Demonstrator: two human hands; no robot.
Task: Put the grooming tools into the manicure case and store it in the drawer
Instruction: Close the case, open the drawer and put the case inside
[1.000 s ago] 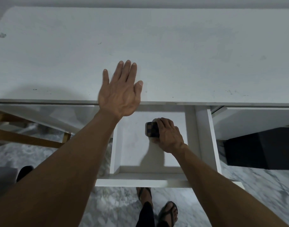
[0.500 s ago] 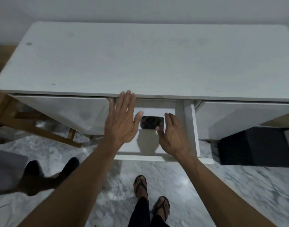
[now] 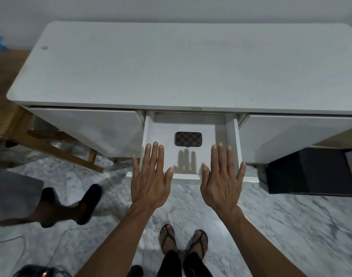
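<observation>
Now both hands, left [image 3: 150, 181] and right [image 3: 223, 183], fingers straight, holding nothing, over white drawer's front edge [image 3: 188, 176]; closed brown checkered case [image 3: 188, 138] inside, clear of walls

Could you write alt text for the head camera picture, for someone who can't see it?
A closed checkered manicure case lies in the open middle drawer of a white desk. The person's left hand and right hand hover flat and empty near the drawer's front edge, above a marble floor.
</observation>
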